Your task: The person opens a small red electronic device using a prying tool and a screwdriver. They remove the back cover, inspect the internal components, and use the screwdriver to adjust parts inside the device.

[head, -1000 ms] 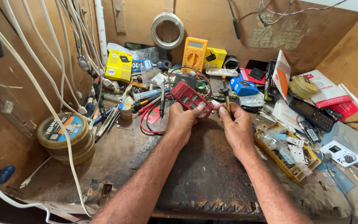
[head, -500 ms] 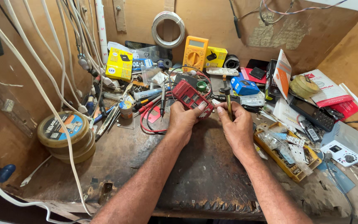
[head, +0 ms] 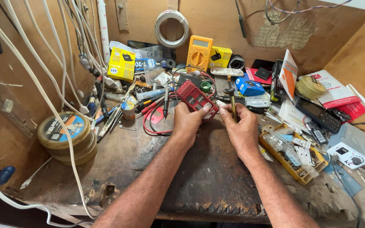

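Observation:
My left hand grips the near end of a red rectangular device with small windows, holding it tilted over the workbench. My right hand holds a thin yellow-handled tool upright, its dark tip pointing away, right beside the red device. Red and black test leads curl on the bench just left of my left hand. Both forearms reach in from the bottom edge.
A yellow multimeter leans on the back wall under a wire coil. Tape rolls are stacked at the left, with white cables hanging above. A yellow parts tray and a white box with a dial lie at the right.
The yellow-handled tool in my right hand has swung upright and stands higher beside the red device. My left hand keeps its grip in about the same place.

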